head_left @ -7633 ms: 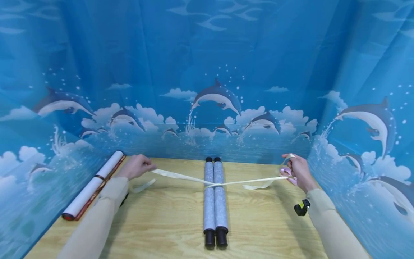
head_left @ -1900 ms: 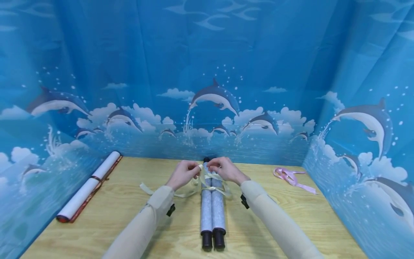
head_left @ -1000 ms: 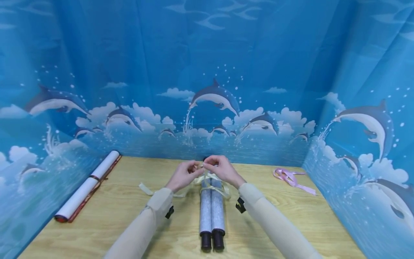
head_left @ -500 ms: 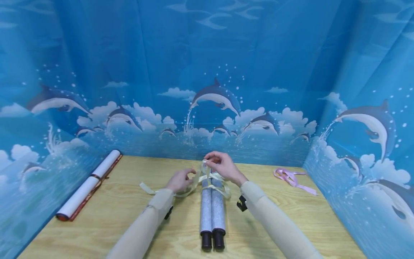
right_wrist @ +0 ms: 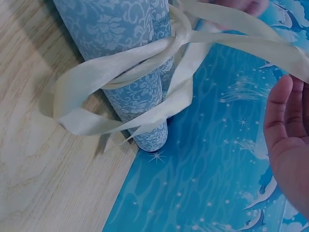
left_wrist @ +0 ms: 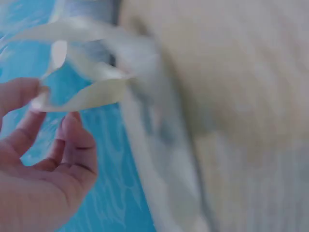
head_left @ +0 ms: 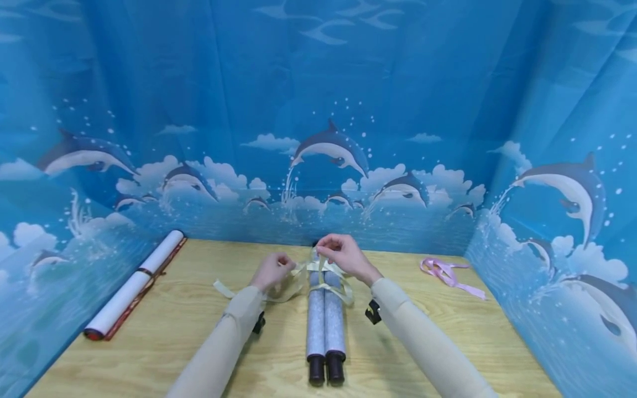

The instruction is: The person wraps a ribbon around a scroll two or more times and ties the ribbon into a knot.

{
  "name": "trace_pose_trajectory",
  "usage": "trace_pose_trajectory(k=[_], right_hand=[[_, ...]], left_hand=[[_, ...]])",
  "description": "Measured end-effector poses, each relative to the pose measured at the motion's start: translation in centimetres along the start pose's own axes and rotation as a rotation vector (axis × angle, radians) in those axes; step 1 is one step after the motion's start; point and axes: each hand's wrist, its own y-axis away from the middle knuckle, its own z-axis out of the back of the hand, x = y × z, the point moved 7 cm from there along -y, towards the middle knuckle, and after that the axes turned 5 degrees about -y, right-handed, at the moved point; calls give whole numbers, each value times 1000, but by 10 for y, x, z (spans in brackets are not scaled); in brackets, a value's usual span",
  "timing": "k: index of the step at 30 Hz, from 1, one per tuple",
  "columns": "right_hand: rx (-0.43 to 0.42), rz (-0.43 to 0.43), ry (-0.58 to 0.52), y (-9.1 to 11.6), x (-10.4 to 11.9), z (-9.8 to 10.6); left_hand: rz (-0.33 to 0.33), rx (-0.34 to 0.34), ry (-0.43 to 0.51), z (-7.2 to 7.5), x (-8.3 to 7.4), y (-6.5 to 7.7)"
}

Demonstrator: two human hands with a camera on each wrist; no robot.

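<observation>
Two blue-grey patterned scrolls [head_left: 317, 320] with dark end knobs lie side by side in the middle of the table. A cream ribbon [right_wrist: 87, 92] passes round both, with a crossing on top and loose loops at the side. My right hand [head_left: 345, 258] is over their far end and pinches one part of the ribbon between thumb and fingertips. Left of the scrolls, my left hand [head_left: 272, 271] pinches another length, seen between thumb and forefinger [left_wrist: 21, 94] in the left wrist view. One loose tail [head_left: 224, 289] of ribbon rests on the table.
At the left edge lies a white rolled scroll [head_left: 134, 287] with a dark band, next to a red patterned strip. A pink ribbon [head_left: 450, 276] lies loosely at the right. A blue dolphin-print curtain [head_left: 318, 110] encloses the back and sides of the wooden table [head_left: 408, 342].
The ribbon was stretched wide between both hands earlier; now it is looped over the scrolls. In the last half second, the left hand has risen slightly and drawn ribbon to the left.
</observation>
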Motion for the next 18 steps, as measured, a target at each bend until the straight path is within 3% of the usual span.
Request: trace_pose_trajectory(k=[3, 7, 11, 18], right_hand=[[-14, 8, -1, 1, 1, 0], [-11, 19, 5, 1, 1, 0], [-1, 9, 3, 1, 2, -1], [-6, 3, -7, 2, 1, 3]], left_hand=[[49, -25, 175, 14, -1, -1], [57, -43, 398, 28, -7, -3], [64, -112, 563, 43, -11, -5], [-82, -242, 675, 74, -27, -1]])
